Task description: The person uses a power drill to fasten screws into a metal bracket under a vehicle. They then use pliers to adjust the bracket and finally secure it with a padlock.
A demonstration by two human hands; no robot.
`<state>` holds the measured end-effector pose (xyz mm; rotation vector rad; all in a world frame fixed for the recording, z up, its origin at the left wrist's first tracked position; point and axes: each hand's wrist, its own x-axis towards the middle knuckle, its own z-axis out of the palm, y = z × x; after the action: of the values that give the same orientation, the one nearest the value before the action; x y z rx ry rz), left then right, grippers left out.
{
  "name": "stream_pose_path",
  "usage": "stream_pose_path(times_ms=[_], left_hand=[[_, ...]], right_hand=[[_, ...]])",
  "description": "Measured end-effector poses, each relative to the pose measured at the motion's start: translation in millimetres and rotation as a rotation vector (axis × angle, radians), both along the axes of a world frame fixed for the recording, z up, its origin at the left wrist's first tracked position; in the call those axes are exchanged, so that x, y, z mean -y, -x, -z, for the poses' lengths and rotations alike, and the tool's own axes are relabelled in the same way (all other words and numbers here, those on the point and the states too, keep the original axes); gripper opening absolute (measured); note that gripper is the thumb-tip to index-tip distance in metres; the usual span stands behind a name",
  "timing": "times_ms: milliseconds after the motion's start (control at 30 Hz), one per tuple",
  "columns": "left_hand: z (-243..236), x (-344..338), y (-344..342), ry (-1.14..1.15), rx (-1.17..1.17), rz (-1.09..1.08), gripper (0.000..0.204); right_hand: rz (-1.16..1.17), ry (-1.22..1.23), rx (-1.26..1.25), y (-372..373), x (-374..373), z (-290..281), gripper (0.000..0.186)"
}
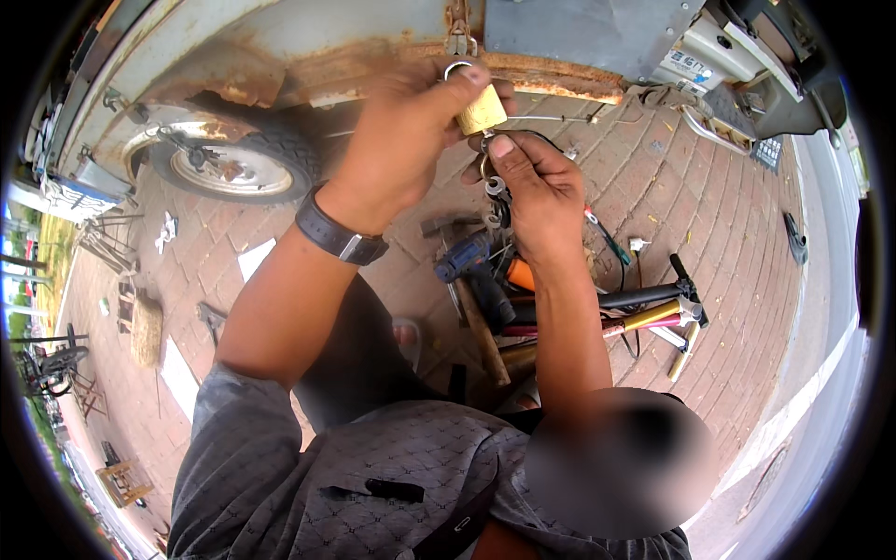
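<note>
While the head view looks down past a grey shirt, the left hand (411, 131) is raised to the rusty lower edge of a vehicle body (560, 77), its grip closed around a brass padlock (482, 110) whose shackle hangs from a rusted hasp (456, 37). The right hand (537, 187) sits just below and right of the padlock, thumb touching its underside, its grip pinching a bunch of keys (493, 187) that dangle beneath the lock. A dark watch (340, 235) wraps the left wrist. Left of the hands stands a wheel (233, 163) under the rusted arch. On the brick paving (691, 187) below the forearms lies a heap of tools: a blue drill (471, 266), a hammer (481, 336) with a wooden handle, and a yellow tube (653, 315) beside a black handlebar (653, 295).
</note>
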<state>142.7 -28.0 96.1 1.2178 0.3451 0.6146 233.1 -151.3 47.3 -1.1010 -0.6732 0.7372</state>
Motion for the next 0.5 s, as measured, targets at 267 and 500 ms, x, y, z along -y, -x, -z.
stream_pose_path(times_ms=[267, 500], left_hand=[[6.6, 0.6, -0.2, 0.024, 0.04, 0.161, 0.016], [-0.1, 3.7, 2.4, 0.055, 0.054, 0.281, 0.022]], right_hand=[[0.074, -0.102, 0.073, 5.0, -2.6, -1.3, 0.024], [-0.145, -0.214, -0.49, 5.5, 0.5, -3.4, 0.025]])
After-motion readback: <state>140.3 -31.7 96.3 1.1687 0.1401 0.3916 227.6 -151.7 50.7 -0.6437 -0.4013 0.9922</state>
